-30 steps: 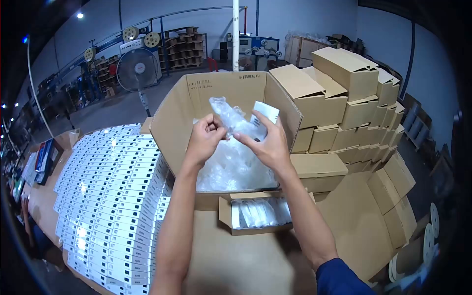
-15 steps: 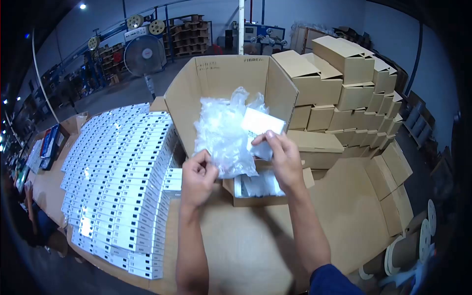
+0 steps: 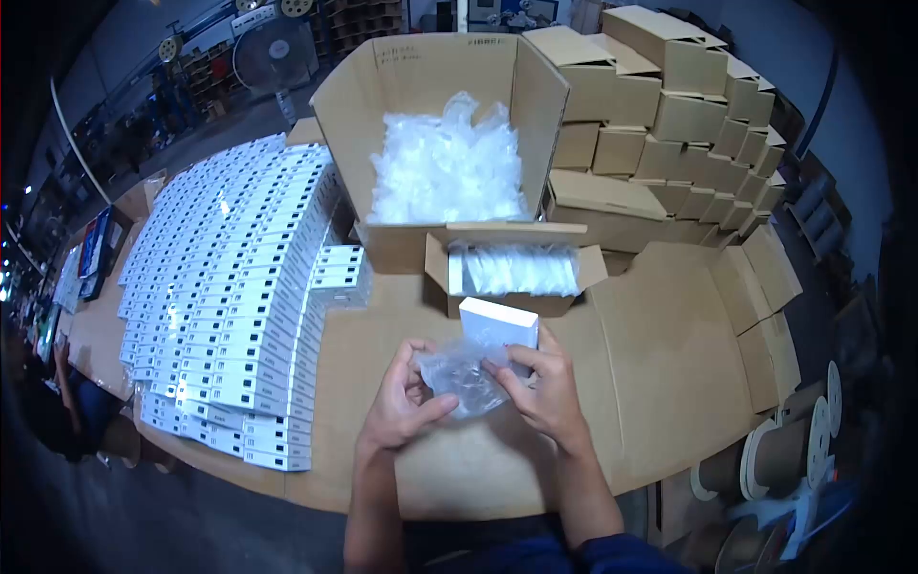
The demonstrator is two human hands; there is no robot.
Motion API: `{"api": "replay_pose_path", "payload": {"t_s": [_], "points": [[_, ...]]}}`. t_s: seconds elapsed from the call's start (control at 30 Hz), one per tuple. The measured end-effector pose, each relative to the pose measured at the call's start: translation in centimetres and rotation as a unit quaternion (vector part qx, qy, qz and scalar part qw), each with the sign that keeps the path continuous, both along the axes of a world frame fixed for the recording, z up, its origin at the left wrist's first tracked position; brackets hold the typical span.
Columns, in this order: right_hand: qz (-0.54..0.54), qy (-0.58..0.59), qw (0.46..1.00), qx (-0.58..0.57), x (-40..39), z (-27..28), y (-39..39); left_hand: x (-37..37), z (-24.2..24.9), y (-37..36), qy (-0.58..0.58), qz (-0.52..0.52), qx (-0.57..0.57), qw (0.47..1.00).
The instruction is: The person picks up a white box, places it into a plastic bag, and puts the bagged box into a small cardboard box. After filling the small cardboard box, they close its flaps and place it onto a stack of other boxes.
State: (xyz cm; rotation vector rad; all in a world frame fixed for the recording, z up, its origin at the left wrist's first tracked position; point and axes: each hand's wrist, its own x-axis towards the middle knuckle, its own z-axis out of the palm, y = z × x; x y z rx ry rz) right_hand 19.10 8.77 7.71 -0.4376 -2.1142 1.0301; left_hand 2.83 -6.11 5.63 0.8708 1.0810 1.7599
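Note:
Above the table's near part, my left hand (image 3: pixel 402 397) is closed on the left side of a clear plastic bag (image 3: pixel 462 378). My right hand (image 3: pixel 543 387) grips a small white box (image 3: pixel 499 323), held upright behind the bag, and its thumb presses on the bag's right edge. Just beyond my hands stands an open cardboard carton (image 3: pixel 512 304) with bagged white items (image 3: pixel 516 270) lined up in it. Behind that, a large open cardboard box (image 3: pixel 445 67) holds a heap of clear plastic bags (image 3: pixel 445 163).
Stacked white boxes (image 3: pixel 229 277) cover the table's left side, beside a short stack of white boxes (image 3: pixel 341 273). Closed cardboard cartons (image 3: pixel 660 143) are piled at the back right. Spools (image 3: pixel 784 450) stand off the right edge. Another person's arm (image 3: pixel 65 378) shows at far left.
Both hands have come back from the large box toward me, bringing one plastic bag and the white box together. The view has tipped further down.

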Motion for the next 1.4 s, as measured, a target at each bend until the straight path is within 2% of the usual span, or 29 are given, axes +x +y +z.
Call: {"api": "replay_pose_path", "payload": {"t_s": [0.07, 0.17, 0.23, 0.3, 0.43, 0.63, 0.73, 0.83, 0.93, 0.97, 1.03, 1.13, 1.27, 1.37, 1.4], "points": [[0.032, -0.027, 0.995, 0.094, 1.1, 0.6, -0.2, -0.5, 0.6, -0.7, -0.026, -0.08, -0.004, 0.996], [0.044, -0.096, 0.976, 0.19, 2.2, 1.9, -1.0, 0.3, 2.2, -0.3, 0.082, -0.096, -0.123, 0.984], [0.044, -0.122, 0.968, 0.214, 2.6, 2.2, -1.2, 0.7, 1.3, 0.0, 0.132, -0.094, -0.09, 0.983], [0.049, -0.112, 0.981, 0.153, 3.0, 1.2, -0.8, 1.2, 1.1, 0.1, 0.143, -0.092, -0.078, 0.982], [0.075, -0.117, 0.988, 0.068, 4.3, -0.4, -0.4, 0.2, 1.0, 0.1, 0.343, -0.117, -0.067, 0.93], [0.066, -0.171, 0.982, 0.046, 4.7, -0.2, -1.0, 0.8, 3.5, 0.6, 0.37, -0.173, -0.122, 0.905], [0.088, -0.174, 0.981, 0.002, 5.0, -0.1, -0.7, -0.1, 3.1, 0.6, 0.284, -0.191, -0.045, 0.939], [0.057, -0.133, 0.989, -0.024, 5.0, -0.4, -0.6, -1.3, 1.2, -0.3, 0.065, -0.022, 0.079, 0.995], [-0.021, -0.162, 0.986, 0.016, 5.2, -0.9, -1.0, -2.2, 1.6, -0.4, 0.092, 0.122, 0.126, 0.98], [-0.031, -0.174, 0.984, 0.03, 5.3, -0.8, -1.1, -1.8, 2.1, -0.5, 0.209, 0.127, 0.106, 0.964], [-0.046, -0.197, 0.977, 0.061, 5.1, -0.2, -1.6, 0.0, 4.5, -0.4, 0.433, 0.135, 0.064, 0.889], [-0.064, -0.198, 0.967, 0.146, 4.4, 0.4, -2.4, 2.5, 5.9, 0.1, 0.632, 0.096, -0.027, 0.768], [-0.061, -0.189, 0.96, 0.197, 4.0, 0.8, -3.2, 3.3, 3.4, 1.6, 0.628, 0.073, 0.003, 0.775], [-0.073, -0.186, 0.966, 0.166, 4.0, 0.9, -3.4, 3.1, 2.3, 2.3, 0.514, 0.07, -0.015, 0.855], [-0.074, -0.184, 0.968, 0.155, 4.3, 0.5, -3.1, 2.7, 2.4, 2.6, 0.53, 0.102, 0.01, 0.842]]}}
